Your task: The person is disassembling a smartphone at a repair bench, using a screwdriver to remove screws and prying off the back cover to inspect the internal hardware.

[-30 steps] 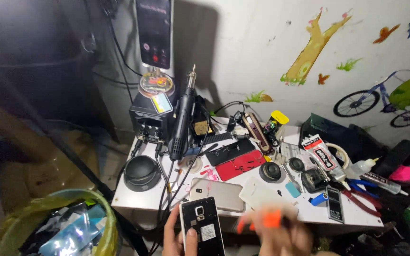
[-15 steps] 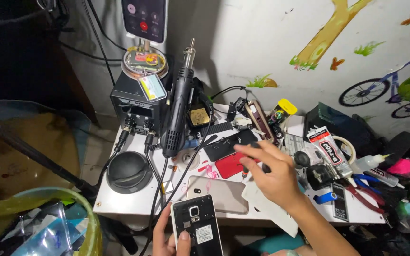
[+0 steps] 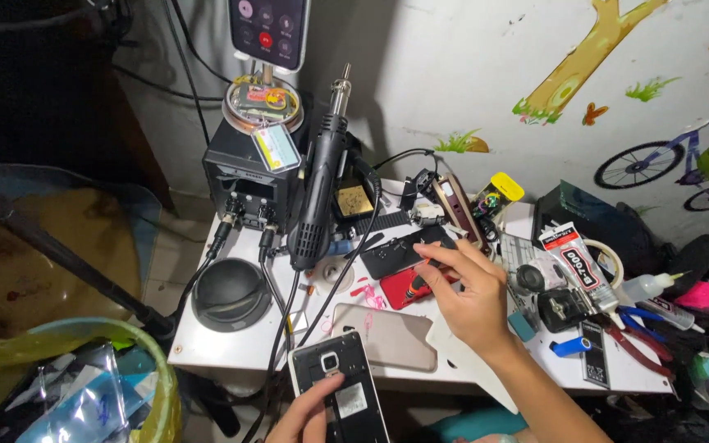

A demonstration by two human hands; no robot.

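Two hands are working over a cluttered white table (image 3: 231,349). Your left hand (image 3: 301,418) is gripping an opened black phone (image 3: 340,385) at the table's near edge. Your right hand (image 3: 469,295) is pinching a small orange-and-black tool (image 3: 416,285) above a red phone cover (image 3: 395,289).

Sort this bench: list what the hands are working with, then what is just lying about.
In hand:
left hand holding the opened phone
right hand gripping an orange-handled tool

Lying about:
hot-air wand
glue tube
round black dish
loose battery
blue-handled pliers
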